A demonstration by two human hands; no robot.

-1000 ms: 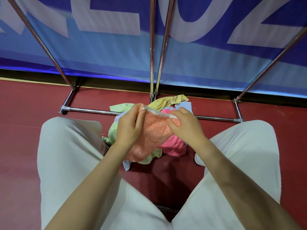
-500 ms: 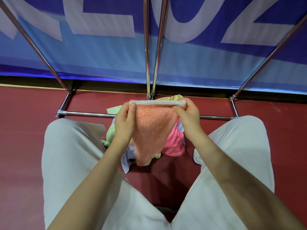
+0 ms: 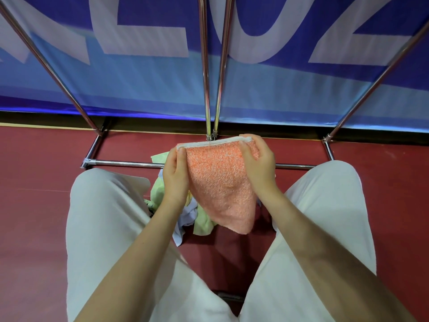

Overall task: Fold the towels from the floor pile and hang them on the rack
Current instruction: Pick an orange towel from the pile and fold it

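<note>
Fingers (image 3: 246, 156) of both hands pinch the orange towel (image 3: 220, 187) by its white-edged top corners. It hangs above the floor pile (image 3: 160, 196), before the rack (image 3: 206, 89).

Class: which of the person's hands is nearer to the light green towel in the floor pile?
Left. The left hand grips the orange towel directly over the green towel; the right hand grips the opposite corner, farther away.

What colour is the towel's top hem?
White, on the orange towel, clearest in the head view.
</note>
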